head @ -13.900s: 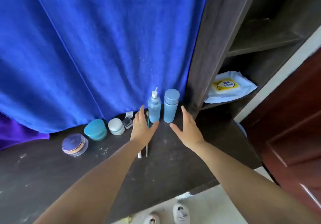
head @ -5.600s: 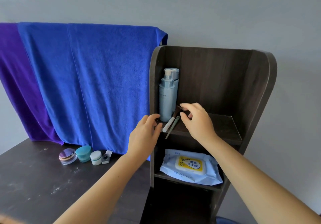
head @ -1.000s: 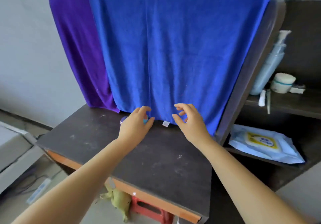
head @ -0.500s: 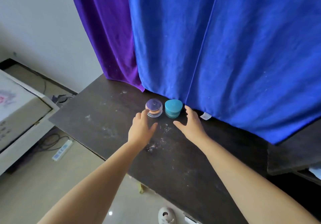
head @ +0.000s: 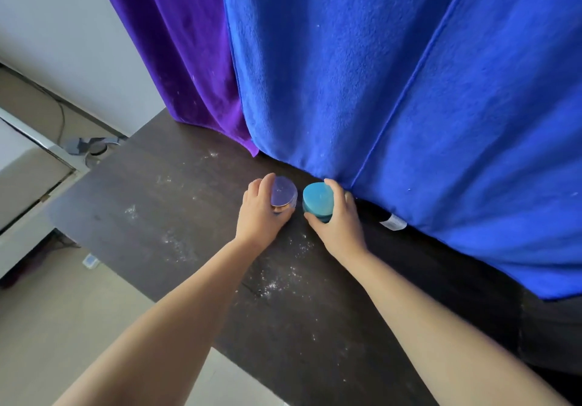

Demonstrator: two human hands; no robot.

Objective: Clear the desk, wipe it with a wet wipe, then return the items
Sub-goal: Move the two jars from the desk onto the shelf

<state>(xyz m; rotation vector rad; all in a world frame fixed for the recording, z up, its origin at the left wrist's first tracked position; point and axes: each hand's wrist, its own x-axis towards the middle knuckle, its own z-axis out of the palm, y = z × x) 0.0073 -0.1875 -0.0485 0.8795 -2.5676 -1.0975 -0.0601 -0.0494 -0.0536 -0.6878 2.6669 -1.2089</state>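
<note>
Two small jars stand side by side at the back of the dark desk [head: 176,216], just under the hanging cloths. My left hand [head: 259,213] grips the clear jar with the purple lid [head: 284,194], fingers curled round its left side and thumb at its front. My right hand [head: 338,220] grips the teal jar [head: 317,199], fingers over its right side and thumb at its front. Both jars appear to rest on the desk. White dust specks lie on the desk in front of the hands.
A blue towel [head: 393,90] and a purple towel [head: 189,53] hang down to the desk's back edge. A white label [head: 393,223] hangs from the blue towel. The desk's left and front edges drop to the floor; a white appliance [head: 28,185] stands at left.
Both hands reached forward from just short of the jars and closed round them, left on the purple-lidded jar, right on the teal jar. The camera moved closer to the desk.
</note>
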